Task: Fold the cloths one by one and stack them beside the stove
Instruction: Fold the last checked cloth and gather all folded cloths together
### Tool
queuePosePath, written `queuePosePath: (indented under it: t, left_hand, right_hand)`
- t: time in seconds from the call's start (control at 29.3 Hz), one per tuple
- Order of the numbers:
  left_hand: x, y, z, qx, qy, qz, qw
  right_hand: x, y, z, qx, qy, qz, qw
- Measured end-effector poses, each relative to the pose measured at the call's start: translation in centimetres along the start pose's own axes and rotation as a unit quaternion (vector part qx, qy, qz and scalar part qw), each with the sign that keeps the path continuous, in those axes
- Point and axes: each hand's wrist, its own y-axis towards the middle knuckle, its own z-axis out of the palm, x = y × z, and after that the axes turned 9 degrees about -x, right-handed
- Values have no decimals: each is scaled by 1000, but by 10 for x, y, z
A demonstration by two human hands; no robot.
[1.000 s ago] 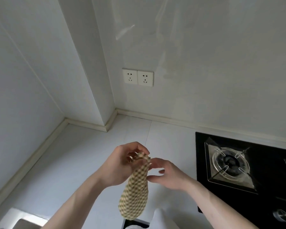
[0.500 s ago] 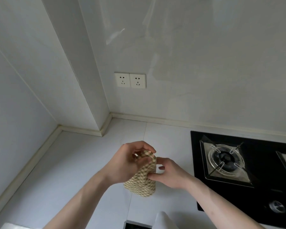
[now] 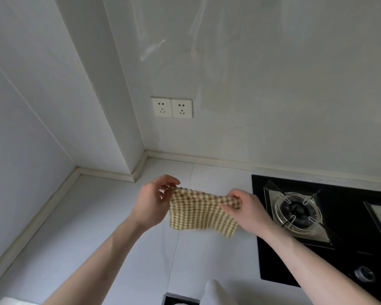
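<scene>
A small yellow-and-brown checked cloth (image 3: 201, 213) hangs spread in the air above the white counter (image 3: 110, 227), just left of the black stove (image 3: 339, 230). My left hand (image 3: 153, 201) pinches its upper left corner. My right hand (image 3: 244, 208) pinches its upper right corner. The cloth's lower edge hangs free, apart from the counter. No folded stack shows beside the stove.
A double wall socket (image 3: 172, 107) sits above the counter's back corner. A gas burner (image 3: 295, 211) and a knob (image 3: 364, 274) are on the stove. Something white (image 3: 218, 292) and a dark object (image 3: 180, 300) lie at the bottom edge.
The cloth hung bunched from both hands held close together. My hands have since moved apart, and the cloth is now stretched out flat between them.
</scene>
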Motion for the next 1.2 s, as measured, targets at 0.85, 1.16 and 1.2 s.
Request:
queuePosePath:
  t: [0.85,1.16,1.2]
  left_hand:
    - [99,-132,81,299,140,-80,941]
    - [106,-79,94,212,129,-129,960]
    - [108,-74,97,212,131,-138,959]
  right_hand:
    - [-134,-107,71,141,-120,153,971]
    - [-137,-62,70,2,24,251,968]
    - [-135,-57,71,-6,28,251,967]
